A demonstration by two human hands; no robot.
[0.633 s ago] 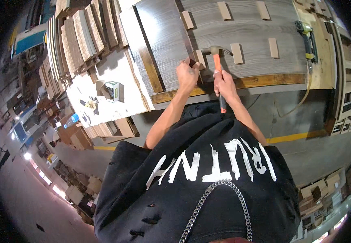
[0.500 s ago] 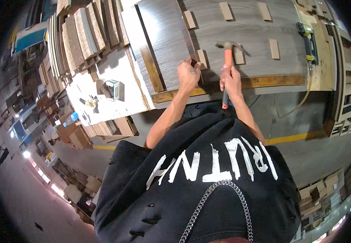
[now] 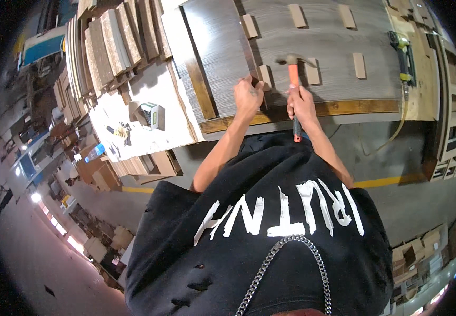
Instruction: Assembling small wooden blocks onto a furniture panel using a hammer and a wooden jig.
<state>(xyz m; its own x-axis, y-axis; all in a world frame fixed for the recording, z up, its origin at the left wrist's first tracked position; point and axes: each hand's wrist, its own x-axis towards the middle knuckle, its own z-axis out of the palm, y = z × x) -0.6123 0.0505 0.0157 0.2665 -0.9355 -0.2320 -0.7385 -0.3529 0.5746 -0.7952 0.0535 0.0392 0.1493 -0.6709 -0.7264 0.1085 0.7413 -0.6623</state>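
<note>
One hammer [image 3: 293,73], gripped in the right hand [image 3: 302,104], hung right of the dark strip [image 3: 250,55]; left hand [image 3: 249,97] curled at its edge, hold unclear; hammering seemed the step, the next blow needing aim.

A hand could pass between the two rows of wooden blocks [image 3: 359,66] on the woodgrain panel [image 3: 328,43]; the claw hammer [image 3: 293,75] crowds the nearer row, a nail gun [image 3: 402,52] bars the right end

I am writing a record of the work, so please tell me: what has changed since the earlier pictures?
The right hand swung the hammer rightward, then partly back left. Its grip, the left hand and the pale blocks stayed as they were.
</note>
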